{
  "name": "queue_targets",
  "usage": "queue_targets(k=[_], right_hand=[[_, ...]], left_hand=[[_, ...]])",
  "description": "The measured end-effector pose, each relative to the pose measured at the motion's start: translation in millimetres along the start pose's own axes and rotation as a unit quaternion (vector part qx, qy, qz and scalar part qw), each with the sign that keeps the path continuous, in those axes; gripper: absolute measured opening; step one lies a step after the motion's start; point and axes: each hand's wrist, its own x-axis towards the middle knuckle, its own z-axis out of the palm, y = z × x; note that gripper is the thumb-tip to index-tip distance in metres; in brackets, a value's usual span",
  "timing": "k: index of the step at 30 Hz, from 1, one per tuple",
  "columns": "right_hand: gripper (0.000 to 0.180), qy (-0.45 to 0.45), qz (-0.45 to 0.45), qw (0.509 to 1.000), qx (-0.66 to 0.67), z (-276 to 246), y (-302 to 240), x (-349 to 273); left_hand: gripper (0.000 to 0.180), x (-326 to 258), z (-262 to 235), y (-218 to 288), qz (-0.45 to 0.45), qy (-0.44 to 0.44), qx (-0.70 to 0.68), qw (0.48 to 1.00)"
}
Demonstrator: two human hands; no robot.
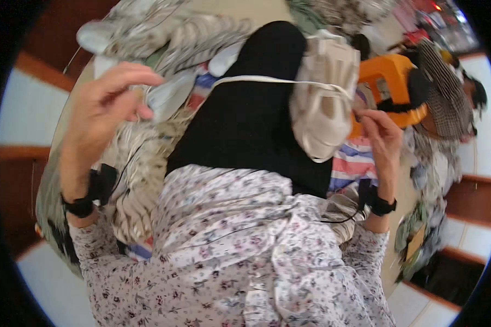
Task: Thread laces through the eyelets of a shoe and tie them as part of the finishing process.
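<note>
A black garment [245,120] hangs in front of me, with a thin white strap [267,80] running across its top. A cream padded garment [324,103] hangs over its right side. My left hand [101,111] is raised at the left, fingers curled and pinching a white cloth edge [166,98] that leads toward the strap. My right hand [382,136] is at the right, its fingertips closed on the lower right edge of the cream garment. Both forearms wear floral sleeves and black wrist bands.
Grey-and-white patterned clothes [147,32] are heaped on a round table [65,117] behind the black garment. An orange plastic stool [390,76] stands at the right, with checked fabric [447,101] beside it and striped cloth [354,161] below. More clothes [425,229] hang off the table's right edge.
</note>
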Motion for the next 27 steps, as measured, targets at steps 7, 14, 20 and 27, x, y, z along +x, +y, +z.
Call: queue_targets(k=[7,14,20,27], right_hand=[[0.009,0.042,-0.016,0.997,0.069,27,-1,-11],[0.014,0.055,0.025,0.998,0.025,43,1,-4],[0.009,0.046,0.074,0.974,0.210,37,-17,0],[0.015,-0.114,0.045,0.984,0.131,33,-65,-15]], left_hand=[[0.029,102,136,-2,0.149,-0.100,-0.058,0.982],[0.027,134,177,9,0.181,-0.148,0.007,0.972],[0.022,139,180,11,0.133,-0.186,0.005,0.973],[0.021,142,172,14,0.096,-0.212,-0.038,0.972]])
